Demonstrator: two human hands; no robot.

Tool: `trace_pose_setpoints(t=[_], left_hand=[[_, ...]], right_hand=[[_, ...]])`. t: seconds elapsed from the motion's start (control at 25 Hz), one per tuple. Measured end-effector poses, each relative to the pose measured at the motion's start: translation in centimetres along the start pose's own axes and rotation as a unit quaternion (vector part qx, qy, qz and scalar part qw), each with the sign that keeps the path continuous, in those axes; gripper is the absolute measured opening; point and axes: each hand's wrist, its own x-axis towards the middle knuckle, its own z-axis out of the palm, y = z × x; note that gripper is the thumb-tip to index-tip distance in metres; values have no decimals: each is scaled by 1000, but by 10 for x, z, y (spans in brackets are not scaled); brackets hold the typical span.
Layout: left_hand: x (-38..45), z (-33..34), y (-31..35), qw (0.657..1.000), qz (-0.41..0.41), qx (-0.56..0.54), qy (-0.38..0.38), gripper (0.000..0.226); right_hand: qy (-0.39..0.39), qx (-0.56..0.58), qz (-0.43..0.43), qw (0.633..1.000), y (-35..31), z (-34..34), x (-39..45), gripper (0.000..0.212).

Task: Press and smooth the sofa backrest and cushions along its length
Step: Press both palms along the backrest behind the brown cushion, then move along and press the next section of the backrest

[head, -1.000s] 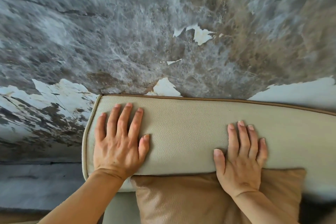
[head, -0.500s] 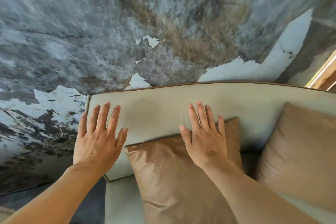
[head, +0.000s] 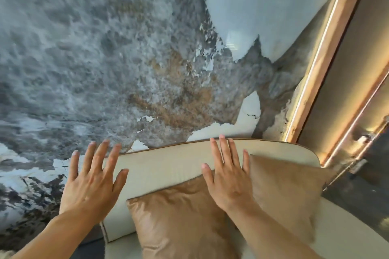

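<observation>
A cream sofa backrest [head: 164, 166] with brown piping runs across the lower middle of the head view. Two tan cushions lean against it: one [head: 181, 221] at the centre, another [head: 288, 187] to the right. My left hand [head: 92, 181] is spread flat with fingers apart at the backrest's left end, its fingertips reaching past the top edge. Flat on the backrest lies my right hand [head: 229, 176], its palm over the upper edge of the centre cushion and its fingertips at the piping. Neither hand holds anything.
A grey and white marbled wall [head: 105, 58] rises straight behind the sofa. At the right a lit copper-coloured strip [head: 315, 73] frames a dark panel. The cream seat [head: 124, 246] shows below the cushions.
The view has swung right and up, revealing the backrest's right end and a second cushion. Both hands have slid along the backrest, the left one now overhanging the left end.
</observation>
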Motion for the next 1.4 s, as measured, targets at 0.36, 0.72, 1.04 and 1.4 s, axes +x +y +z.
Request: trace_pose_setpoints(t=[0.36, 0.72, 1.04, 1.4], left_hand=[[-52, -172, 5, 1000, -13, -5, 11, 68], [-207, -283, 19, 992, -112, 25, -56, 62], [-320, -355, -45, 974, -196, 80, -75, 64], [-419, -409, -177, 959, -255, 108, -66, 61]], right_hand=[[2, 7, 7, 1000, -25, -162, -77, 65], [-37, 43, -26, 998, -31, -241, -181, 77], [-50, 117, -108, 986, -97, -267, -243, 75], [-70, 116, -177, 975, -247, -280, -308, 70]])
